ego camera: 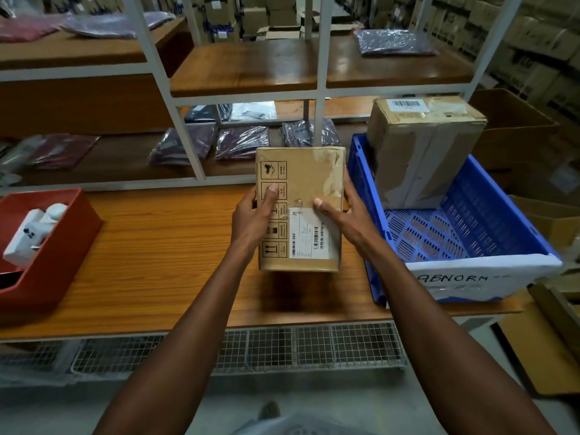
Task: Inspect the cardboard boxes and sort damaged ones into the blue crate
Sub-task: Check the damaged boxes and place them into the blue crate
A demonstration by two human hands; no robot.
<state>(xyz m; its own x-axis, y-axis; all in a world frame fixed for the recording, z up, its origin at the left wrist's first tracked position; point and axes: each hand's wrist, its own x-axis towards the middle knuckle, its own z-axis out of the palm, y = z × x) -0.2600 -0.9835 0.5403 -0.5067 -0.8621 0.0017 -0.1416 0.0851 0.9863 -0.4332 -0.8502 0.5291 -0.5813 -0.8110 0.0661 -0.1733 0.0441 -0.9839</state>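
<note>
— Hands first: what did they have?

— Both held one small cardboard box point(299, 208) above the wooden table point(150, 262). The left hand point(254, 216) gripped its left edge, thumb pressed on the printed handling symbols, fingers curled behind. The right hand point(340, 211) clamped the right edge, thumb lying on the white shipping label point(309, 235).

— How did the box look?

— It had crinkled clear tape point(331, 180) along its right side and top corner.

— And beside it?

— The blue crate point(464, 233) stood just to the right on the table, a paper sign point(470, 282) with handwriting on its near wall. A bigger taped box point(420, 152) stood upright in the crate's far end. A red bin point(47, 262) with white items sat at the table's left.

— Farther back?

— Shelves point(251, 76) held bagged clothes point(241, 142), and stacked cartons point(533, 42) filled the background.
</note>
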